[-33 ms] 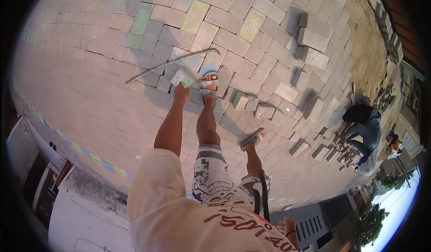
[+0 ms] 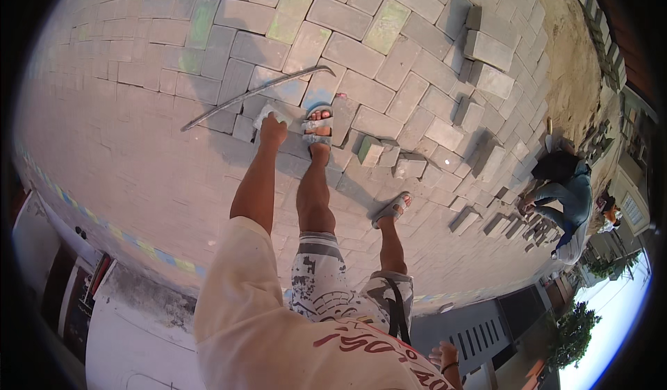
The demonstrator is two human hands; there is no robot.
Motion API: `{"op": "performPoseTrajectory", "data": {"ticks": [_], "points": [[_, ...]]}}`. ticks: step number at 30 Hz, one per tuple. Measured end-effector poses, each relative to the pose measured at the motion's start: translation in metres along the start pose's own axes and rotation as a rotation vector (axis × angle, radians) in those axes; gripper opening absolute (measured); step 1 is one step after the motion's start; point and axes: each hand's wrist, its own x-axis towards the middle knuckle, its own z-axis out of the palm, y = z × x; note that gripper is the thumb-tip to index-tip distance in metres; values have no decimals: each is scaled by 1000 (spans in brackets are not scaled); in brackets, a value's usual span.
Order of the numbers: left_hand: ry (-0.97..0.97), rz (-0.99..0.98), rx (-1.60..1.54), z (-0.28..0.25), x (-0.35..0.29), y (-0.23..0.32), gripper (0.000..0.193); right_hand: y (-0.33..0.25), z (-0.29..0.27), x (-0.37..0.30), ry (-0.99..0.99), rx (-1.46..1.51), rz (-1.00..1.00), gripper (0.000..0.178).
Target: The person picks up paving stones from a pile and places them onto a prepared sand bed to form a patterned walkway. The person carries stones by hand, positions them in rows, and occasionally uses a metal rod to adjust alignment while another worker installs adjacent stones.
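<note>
My left hand [image 2: 273, 130] reaches down to the ground with its fingers closed around a pale paving block [image 2: 276, 109], which shows some green paint. The hand covers part of this block, beside my sandalled left foot [image 2: 319, 127]. Just ahead, a long, thin metal bar [image 2: 250, 94] with a hooked end lies slantwise across the pavers. My right hand [image 2: 443, 354], with a dark band at the wrist, is low at the right beside my body. Its fingers are loosely bent and apart, and I see nothing in them.
Loose paving blocks [image 2: 410, 166] stand on the pavement [image 2: 333, 22] right of my foot, and a small stack [image 2: 488, 50] sits farther off. At the far right another person [image 2: 570, 188] crouches near scattered blocks. Bare sand [image 2: 566, 43] borders the paving.
My left hand has moved slightly forward over the paving block and hides more of it. The whole view has shifted a little. The bar and my feet stay where they were.
</note>
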Motion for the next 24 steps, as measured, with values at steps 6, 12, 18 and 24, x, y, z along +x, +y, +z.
{"op": "performPoseTrajectory", "data": {"ticks": [6, 12, 18, 24], "points": [[145, 139, 511, 46, 162, -18, 56, -6, 66, -34, -74, -45, 239, 42], [138, 260, 911, 68, 202, -26, 43, 13, 112, -44, -144, 31, 360, 38], [-33, 675, 550, 24, 205, -45, 35, 28, 126, -22, -178, 177, 320, 36], [-244, 626, 244, -38, 87, 64, 24, 60, 131, 1, -339, 233, 222, 36]]}}
